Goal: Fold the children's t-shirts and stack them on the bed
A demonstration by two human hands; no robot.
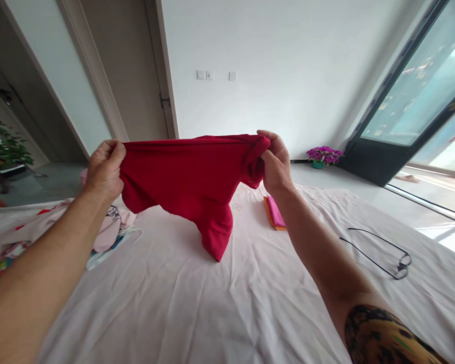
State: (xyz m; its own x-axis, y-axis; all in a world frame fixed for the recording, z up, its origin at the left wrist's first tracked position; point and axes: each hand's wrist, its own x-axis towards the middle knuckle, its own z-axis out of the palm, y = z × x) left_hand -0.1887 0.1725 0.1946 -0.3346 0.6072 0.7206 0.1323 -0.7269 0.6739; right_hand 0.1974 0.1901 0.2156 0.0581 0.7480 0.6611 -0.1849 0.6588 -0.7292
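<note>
A red cloth garment (182, 174) is stretched level in the air between my two hands, above a pale sheet (167, 303). My left hand (106, 167) pinches its left upper corner between thumb and fingers. At the right end, my right hand (276, 159) grips a bunched, rolled part of the fabric. From the middle a pointed flap hangs down close to the sheet; whether it touches, I cannot tell. What kind of garment it is does not show. Beyond my right wrist lies a folded pink and orange cloth (275, 212), partly hidden by my forearm.
Black-framed glasses (400, 268) lie on the sheet at right. A pile of pale pink and patterned clothes (108, 232) is at left, partly behind my forearm. Farther off stand purple flowers (324, 155), a green plant (2, 136), a closed door (125, 65) and a glass door (413, 96).
</note>
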